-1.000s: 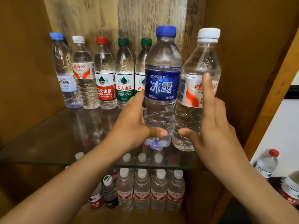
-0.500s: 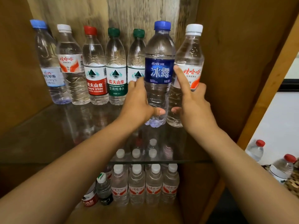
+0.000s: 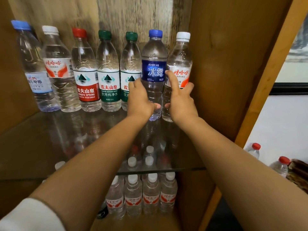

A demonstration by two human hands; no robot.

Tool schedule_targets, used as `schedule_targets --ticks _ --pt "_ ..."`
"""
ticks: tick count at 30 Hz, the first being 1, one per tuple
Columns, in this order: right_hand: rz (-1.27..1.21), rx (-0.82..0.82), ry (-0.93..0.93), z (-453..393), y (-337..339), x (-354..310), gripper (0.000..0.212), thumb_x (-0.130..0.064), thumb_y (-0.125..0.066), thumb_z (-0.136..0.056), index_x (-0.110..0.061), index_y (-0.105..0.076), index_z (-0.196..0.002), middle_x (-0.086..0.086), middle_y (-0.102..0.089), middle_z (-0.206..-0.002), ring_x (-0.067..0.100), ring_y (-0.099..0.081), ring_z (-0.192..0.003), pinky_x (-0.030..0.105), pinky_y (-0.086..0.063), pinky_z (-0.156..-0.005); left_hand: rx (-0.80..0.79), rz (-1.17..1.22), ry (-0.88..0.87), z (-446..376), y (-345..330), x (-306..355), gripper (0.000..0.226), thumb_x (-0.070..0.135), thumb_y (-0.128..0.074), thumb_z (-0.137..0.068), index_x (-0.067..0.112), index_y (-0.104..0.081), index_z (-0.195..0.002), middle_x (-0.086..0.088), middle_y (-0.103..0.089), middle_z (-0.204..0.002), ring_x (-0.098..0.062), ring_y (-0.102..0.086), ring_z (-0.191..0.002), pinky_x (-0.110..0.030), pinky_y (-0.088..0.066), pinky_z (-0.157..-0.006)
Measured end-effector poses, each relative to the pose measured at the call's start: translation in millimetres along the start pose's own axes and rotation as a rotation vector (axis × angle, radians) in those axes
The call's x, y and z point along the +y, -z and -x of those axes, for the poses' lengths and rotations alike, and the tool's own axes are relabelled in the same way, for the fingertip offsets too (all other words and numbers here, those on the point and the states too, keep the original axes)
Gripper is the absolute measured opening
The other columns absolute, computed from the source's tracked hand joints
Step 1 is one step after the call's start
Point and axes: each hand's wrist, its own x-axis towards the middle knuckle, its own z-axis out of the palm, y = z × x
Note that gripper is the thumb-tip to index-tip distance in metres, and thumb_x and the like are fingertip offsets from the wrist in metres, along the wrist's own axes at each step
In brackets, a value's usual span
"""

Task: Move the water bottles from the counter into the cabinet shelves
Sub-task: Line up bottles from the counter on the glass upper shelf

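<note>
My left hand [image 3: 139,100] grips a blue-labelled, blue-capped bottle [image 3: 154,70] standing at the back of the glass shelf [image 3: 41,147]. My right hand [image 3: 180,99] holds a white-capped bottle [image 3: 180,60] with a red and white label just right of it, index finger up along its left side. Both bottles stand upright at the right end of a row of several bottles [image 3: 86,72] along the back wall. Two red-capped bottles [image 3: 254,150] stand outside the cabinet on the counter at the right.
Under the glass shelf, several small white-capped bottles [image 3: 141,197] stand in rows on the lower shelf. The cabinet's wooden side wall [image 3: 221,72] stands close to the right of the white-capped bottle. A dark woven object [image 3: 298,170] lies by the counter bottles.
Both hands have pushed the blue-labelled and white-capped bottles farther back on the glass shelf, into line with the row along the back wall.
</note>
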Motion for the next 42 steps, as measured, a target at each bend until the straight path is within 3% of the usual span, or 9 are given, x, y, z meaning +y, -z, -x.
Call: schedule_targets --ticks 7,16,23,27,28,30,32,36,42 --pt "0.028 0.012 -0.044 -24 -14 7 0.089 -0.002 -0.051 -0.084 -0.047 0.000 -0.141 0.018 -0.011 -0.136 0.037 -0.048 -0.100 0.046 -0.046 -0.093 0.059 -0.038 0.057 -13 -21 -1 0.081 0.008 -0.084 -0.059 0.006 -0.041 -0.128 -0.010 -0.044 -0.126 -0.027 -0.043 -0.119 -0.034 -0.037 -0.103" --pt "0.013 -0.008 -0.045 -46 -25 17 0.089 -0.002 -0.048 -0.085 -0.050 0.002 -0.139 0.015 -0.007 -0.136 0.038 -0.044 -0.104 0.047 -0.043 -0.097 0.094 -0.166 0.080 -21 -33 2 0.079 0.010 -0.080 -0.067 0.007 -0.034 -0.131 -0.011 -0.040 -0.128 -0.032 -0.046 -0.116 -0.039 -0.042 -0.095" --pt "-0.010 -0.038 0.034 -62 -32 26 0.083 -0.019 -0.055 -0.086 -0.050 0.002 -0.138 0.009 -0.005 -0.139 0.034 -0.044 -0.110 0.045 -0.043 -0.098 0.088 -0.279 0.082 -28 -40 2 0.079 0.010 -0.078 -0.068 0.005 -0.032 -0.132 -0.013 -0.041 -0.125 -0.031 -0.049 -0.112 -0.040 -0.046 -0.092" --pt "0.038 0.119 0.083 -64 -37 30 0.053 -0.038 -0.042 -0.094 -0.033 -0.021 -0.142 0.013 -0.025 -0.140 0.017 -0.035 -0.098 0.028 -0.037 -0.086 0.078 -0.324 0.081 -30 -46 1 0.085 0.008 -0.074 -0.072 0.002 -0.022 -0.138 -0.015 -0.037 -0.129 -0.033 -0.043 -0.117 -0.039 -0.042 -0.094" --pt "0.014 0.105 0.045 -62 -36 29 0.056 -0.032 -0.044 -0.094 -0.036 -0.017 -0.143 0.013 -0.023 -0.140 0.019 -0.038 -0.100 0.030 -0.039 -0.088 0.075 -0.336 0.073 -31 -47 0 0.089 0.008 -0.074 -0.073 0.002 -0.017 -0.141 -0.016 -0.035 -0.132 -0.033 -0.042 -0.119 -0.039 -0.041 -0.096" --pt "-0.004 0.022 -0.007 -56 -34 26 0.083 -0.011 -0.053 -0.089 -0.048 0.000 -0.141 0.015 -0.009 -0.142 0.029 -0.045 -0.108 0.039 -0.045 -0.095 0.065 -0.360 0.053 -31 -48 -1 0.097 0.010 -0.072 -0.076 0.001 -0.005 -0.145 -0.018 -0.033 -0.137 -0.035 -0.040 -0.124 -0.039 -0.040 -0.098" --pt "0.113 -0.016 -0.015 -53 -29 23 0.097 -0.005 -0.055 -0.085 -0.053 0.011 -0.138 0.016 -0.007 -0.140 0.032 -0.050 -0.104 0.043 -0.048 -0.091 0.053 -0.400 0.021 -30 -48 -2 0.101 0.013 -0.070 -0.079 0.001 0.005 -0.145 -0.020 -0.033 -0.138 -0.034 -0.040 -0.126 -0.040 -0.041 -0.098" --pt "0.284 -0.013 -0.056 -52 -24 17 0.093 -0.015 -0.051 -0.091 -0.053 0.022 -0.135 0.022 -0.021 -0.133 0.032 -0.055 -0.090 0.036 -0.041 -0.067 0.026 -0.519 -0.022 -34 -45 -1 0.094 0.017 -0.064 -0.084 -0.006 0.006 -0.143 -0.022 -0.033 -0.140 -0.033 -0.046 -0.123 -0.039 -0.046 -0.091" --pt "0.311 -0.012 -0.059 -50 -19 14 0.087 -0.016 -0.048 -0.093 -0.051 0.018 -0.138 0.025 -0.024 -0.134 0.034 -0.057 -0.093 0.037 -0.042 -0.067 -0.015 -0.712 -0.028 -41 -42 -1 0.103 0.034 -0.070 -0.078 -0.008 0.001 -0.141 -0.020 -0.055 -0.118 -0.032 -0.055 -0.108 -0.037 -0.048 -0.072"
